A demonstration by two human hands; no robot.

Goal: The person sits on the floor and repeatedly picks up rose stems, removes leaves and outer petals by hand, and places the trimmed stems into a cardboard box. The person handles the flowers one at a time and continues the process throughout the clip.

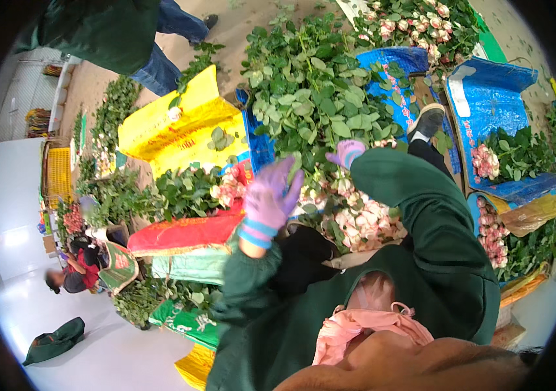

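Observation:
My left hand (269, 198), in a pink and purple glove, is raised with its fingers spread and nothing visible in it. It is beside pink roses (229, 188) on a red woven sack (185, 232). My right hand (347, 152), in a similar glove, reaches into the lower edge of a large heap of leafy rose stems (326, 93). Its fingertips are partly hidden by the leaves, so its grip is unclear. Below my right forearm lie many white-pink rose heads (366, 222), close to my lap.
A yellow sack (185, 132) lies open at the left. Blue woven sacks (490, 112) wrap more roses at the right. My shoe (427, 119) rests beyond the heap. A person in jeans (175, 22) stands at the top left; another person (85, 269) sits farther off.

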